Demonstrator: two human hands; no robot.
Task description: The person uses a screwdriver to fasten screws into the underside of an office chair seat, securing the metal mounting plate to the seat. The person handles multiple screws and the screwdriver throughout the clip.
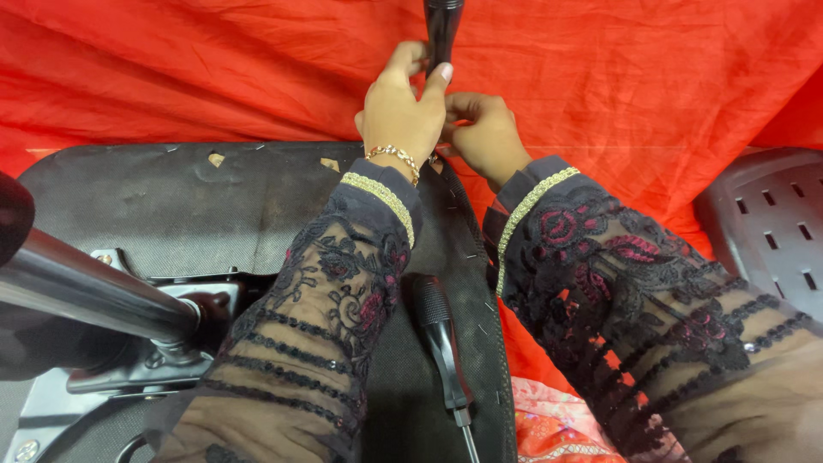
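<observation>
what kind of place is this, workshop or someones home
Likely an informal chair assembly or repair spot, not clearly either: an upturned office chair seat with its metal column, a screwdriver, and red cloth spread underneath.

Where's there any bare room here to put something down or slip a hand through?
Bare patches: the black seat underside left of the left hand, above the metal column; the red cloth right of the right hand. Crowded: both hands meet at the black handle; a screwdriver lies between the sleeves.
</observation>
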